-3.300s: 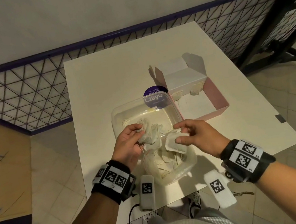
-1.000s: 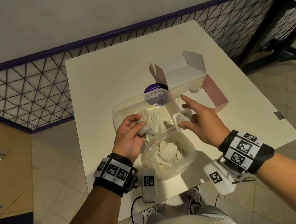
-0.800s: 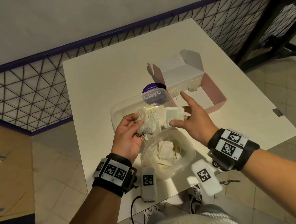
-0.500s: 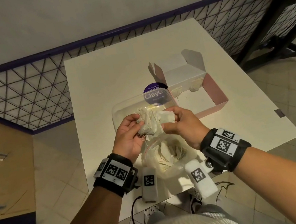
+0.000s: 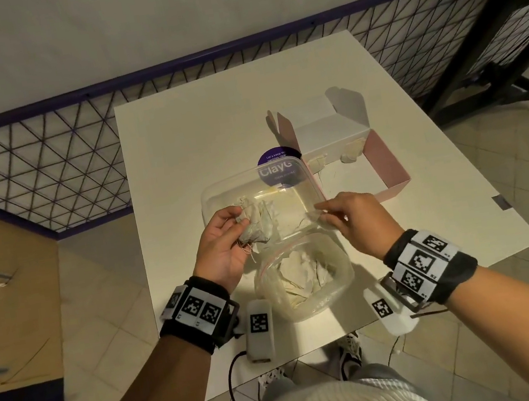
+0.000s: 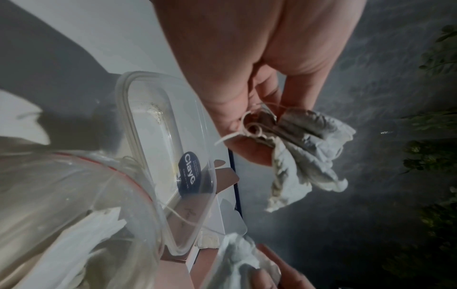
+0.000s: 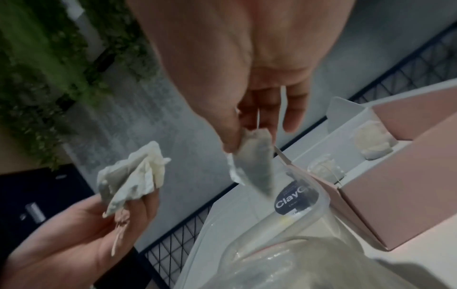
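My left hand (image 5: 224, 241) grips a crumpled bunch of pale tea bags (image 5: 258, 222) with loose strings, above a clear plastic container (image 5: 304, 201). The left wrist view shows the bunch (image 6: 309, 146) fanned out from the fingers. To the right, my right hand (image 5: 356, 220) pinches a single tea bag (image 7: 257, 160) between thumb and fingers; it hangs over the container's near right corner. Just in front stands an open clear zip bag (image 5: 303, 280) holding several more tea bags. The two hands are apart.
A pink-and-white open box (image 5: 385, 163) lies behind the container with two tea bags (image 5: 352, 153) inside. A purple round sticker (image 5: 277, 170) shows through the container. The white table (image 5: 194, 135) is ringed by a wire mesh fence (image 5: 44, 173).
My right hand took a tea bag from near the pink box to the left hand's bunch. It has since drawn back to the right, holding a tea bag. The left hand stayed put.
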### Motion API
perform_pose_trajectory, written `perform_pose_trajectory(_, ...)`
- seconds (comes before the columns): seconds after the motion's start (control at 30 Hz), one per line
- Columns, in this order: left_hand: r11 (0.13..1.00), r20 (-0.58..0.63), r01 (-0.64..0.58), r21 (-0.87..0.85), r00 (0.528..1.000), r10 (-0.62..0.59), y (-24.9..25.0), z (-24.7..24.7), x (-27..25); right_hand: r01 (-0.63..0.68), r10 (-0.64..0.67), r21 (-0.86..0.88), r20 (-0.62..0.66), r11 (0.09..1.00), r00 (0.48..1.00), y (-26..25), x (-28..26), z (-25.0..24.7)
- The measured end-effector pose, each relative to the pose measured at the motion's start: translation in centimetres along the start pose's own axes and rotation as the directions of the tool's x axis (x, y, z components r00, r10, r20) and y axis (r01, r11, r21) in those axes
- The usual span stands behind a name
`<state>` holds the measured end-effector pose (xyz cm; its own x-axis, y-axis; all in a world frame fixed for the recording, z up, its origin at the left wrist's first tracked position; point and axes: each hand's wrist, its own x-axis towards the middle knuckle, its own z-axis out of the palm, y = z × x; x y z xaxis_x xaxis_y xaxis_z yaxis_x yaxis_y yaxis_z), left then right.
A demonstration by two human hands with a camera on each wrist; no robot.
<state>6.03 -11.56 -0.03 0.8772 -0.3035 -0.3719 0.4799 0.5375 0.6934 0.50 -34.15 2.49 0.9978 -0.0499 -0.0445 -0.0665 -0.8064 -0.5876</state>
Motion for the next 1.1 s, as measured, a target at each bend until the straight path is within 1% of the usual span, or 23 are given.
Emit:
perform_pose_trajectory(0.1,1.000,-0.008,-0.005,0.018,1.000,0.005,0.3,0.4,0.1,-0.011,0.010,-0.006,-0.108,1.000,0.994,0.1,0.2,-1.1)
perform_pose_trajectory(0.17,1.000,0.001,-0.007,0.025,1.000,0.007,0.4,0.9,0.1,-0.032,0.047,0.084,-0.175,0.996,0.983,-0.5,0.4,-1.6)
perform_pose_trajectory(0.2,1.000,0.004,-0.006,0.030,1.000,0.006,0.4,1.1,0.1,-0.066,0.094,0.154,-0.182,0.986,0.979,-0.7,0.5,-1.8)
perform_pose_trajectory(0.23,0.999,0.003,-0.003,0.035,1.000,0.003,0.4,1.3,0.1,-0.112,0.150,0.219,-0.163,0.969,0.975,-1.0,0.6,-2.0)
perform_pose_trajectory(0.3,0.999,0.001,-0.002,0.039,1.000,0.002,0.4,1.6,0.1,-0.200,0.239,0.353,-0.070,0.914,0.969,-1.4,0.9,-2.5)
perform_pose_trajectory(0.33,0.999,0.003,-0.002,0.037,1.000,0.002,0.4,1.7,0.1,-0.233,0.266,0.455,-0.008,0.860,0.964,-1.6,0.9,-2.8)
perform_pose_trajectory(0.37,0.999,0.004,-0.002,0.032,1.000,0.002,0.5,1.8,0.1,-0.265,0.282,0.564,0.057,0.782,0.958,-1.8,0.9,-2.9)
perform_pose_trajectory(0.4,1.000,0.007,0.000,0.023,1.000,0.000,0.5,1.9,0.1,-0.290,0.291,0.649,0.110,0.703,0.950,-1.9,0.8,-3.0)
perform_pose_trajectory(0.43,1.000,0.010,0.002,0.010,1.000,-0.002,0.6,2.0,0.1,-0.307,0.300,0.695,0.136,0.650,0.944,-2.0,0.7,-3.0)
perform_pose_trajectory(0.47,1.000,0.016,0.006,-0.004,1.000,-0.005,0.6,2.2,0.0,-0.319,0.315,0.717,0.145,0.620,0.938,-2.0,0.7,-2.9)
perform_pose_trajectory(0.53,1.000,0.036,0.013,-0.021,0.999,-0.013,0.6,2.7,-0.1,-0.337,0.347,0.729,0.144,0.596,0.927,-2.0,0.6,-2.2)
perform_pose_trajectory(0.63,1.000,0.057,0.028,-0.014,0.998,-0.027,0.4,3.4,-0.3,-0.356,0.376,0.711,0.138,0.607,0.916,-2.2,0.6,-0.6)
perform_pose_trajectory(0.7,0.999,0.069,0.039,-0.002,0.997,-0.039,0.0,3.7,-0.3,-0.367,0.384,0.714,0.148,0.596,0.911,-2.7,0.6,0.2)
perform_pose_trajectory(0.77,0.998,0.062,0.039,0.039,0.997,-0.041,-0.3,4.0,-0.4,-0.374,0.371,0.746,0.181,0.552,0.911,-3.6,0.4,0.7)
perform_pose_trajectory(0.87,0.995,0.018,0.010,0.104,1.000,-0.012,-0.7,4.1,-0.4,-0.377,0.339,0.814,0.238,0.443,0.910,-4.6,0.2,0.9)
perform_pose_trajectory(0.9,0.994,0.004,-0.001,0.113,1.000,0.000,-0.8,4.1,-0.3,-0.372,0.325,0.828,0.245,0.421,0.913,-4.7,0.1,0.8)
perform_pose_trajectory(0.93,0.992,-0.004,-0.011,0.125,1.000,0.011,-0.8,4.0,-0.3,-0.362,0.307,0.835,0.246,0.415,0.919,-4.8,0.0,0.8)
perform_pose_trajectory(1.0,0.985,-0.010,-0.029,0.171,0.999,0.031,-0.8,3.9,-0.4,-0.348,0.277,0.830,0.245,0.435,0.929,-4.8,-0.2,0.9)
perform_pose_trajectory(1.1,0.951,-0.006,-0.061,0.302,0.998,0.065,-1.0,3.8,-0.6,-0.357,0.289,0.816,0.244,0.454,0.926,-4.4,-0.4,1.2)
